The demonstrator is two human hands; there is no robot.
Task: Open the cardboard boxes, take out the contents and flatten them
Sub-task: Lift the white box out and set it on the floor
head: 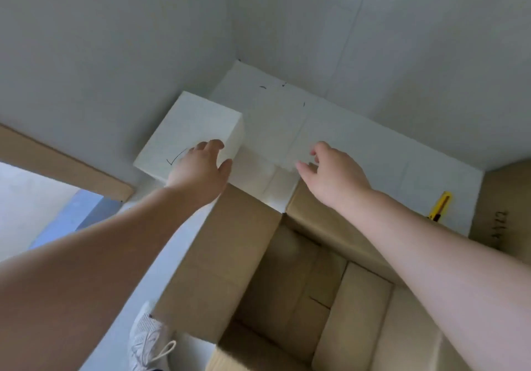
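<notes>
cardboard box [287, 278] open, matte brown; left hand [201, 166] seemingly touches foam block [186, 132].

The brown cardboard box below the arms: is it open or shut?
Open. The cardboard box has its top flaps folded outward, and the bottom panels inside are bare; no contents show in the visible part.

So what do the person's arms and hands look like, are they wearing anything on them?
Both arms are bare from the hands back to the frame's edge: no sleeves show. The left hand and right hand have no gloves, and no rings, watch or bracelets can be seen. Nothing is drawn or written on them. The only clothing visible is a white laced sneaker down by the floor.
</notes>
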